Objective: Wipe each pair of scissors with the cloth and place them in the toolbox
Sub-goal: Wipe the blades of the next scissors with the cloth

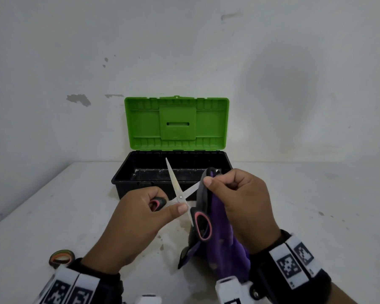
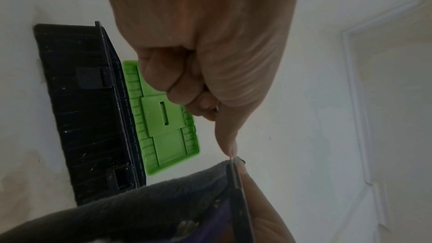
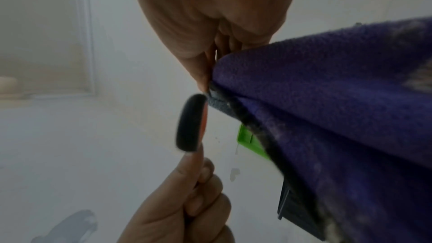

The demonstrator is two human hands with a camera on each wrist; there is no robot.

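Head view: your left hand (image 1: 136,218) grips the scissors (image 1: 180,197) by the left loop, fingers curled round it and thumb lying by the pivot. Blades are spread in a V, one pointing up and away over the toolbox (image 1: 127,172), the other running right into the cloth (image 1: 219,233). Your right hand (image 1: 239,198) pinches the purple cloth round that right blade, near its tip. The free loop hangs low between the hands. The toolbox sits just behind the scissors, green lid up, tray open, nothing clearly in it. So the wipe axis runs along the right blade, pivot to tip, and the right hand is the one on it; the drop into the box is a short reach forward. A roll of tape (image 1: 62,257) lies near the left wrist. Wristbands carry square markers, no readable words.

Left wrist view: fingers curled tight, the loop mostly hidden inside them; thumb tip meets the blade edge where the cloth (image 2: 140,206) starts. Toolbox (image 2: 88,117) to the side, no brand legible.

Right wrist view: thumb and fingers pinch the cloth (image 3: 327,99) fold. The blurred black-and-red loop (image 3: 190,123) hangs just beside it, the left hand (image 3: 182,210) below. No writing visible.
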